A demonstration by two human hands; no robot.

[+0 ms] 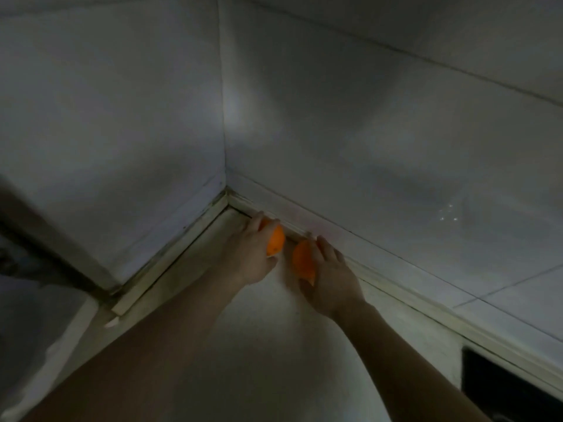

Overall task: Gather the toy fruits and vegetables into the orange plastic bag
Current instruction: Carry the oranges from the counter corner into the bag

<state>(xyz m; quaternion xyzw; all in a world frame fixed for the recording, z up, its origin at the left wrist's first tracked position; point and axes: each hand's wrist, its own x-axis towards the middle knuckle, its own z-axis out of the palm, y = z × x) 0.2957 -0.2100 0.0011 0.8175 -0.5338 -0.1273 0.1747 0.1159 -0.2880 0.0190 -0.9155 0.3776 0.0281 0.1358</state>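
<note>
Two orange toy fruits lie on a pale counter near its back corner, against the tiled wall. My left hand [253,254] curls around the left orange toy fruit [275,242], fingers over its top. My right hand [330,275] wraps the right orange toy fruit [302,259], thumb below it. Each fruit is partly hidden by the hand on it. The two fruits sit a small gap apart. No orange plastic bag shows in the view.
White tiled walls [365,147] meet in a corner just behind the hands, with a pale trim strip [170,263] along the counter's edge. A dark opening [499,385] lies at the lower right. The scene is dim.
</note>
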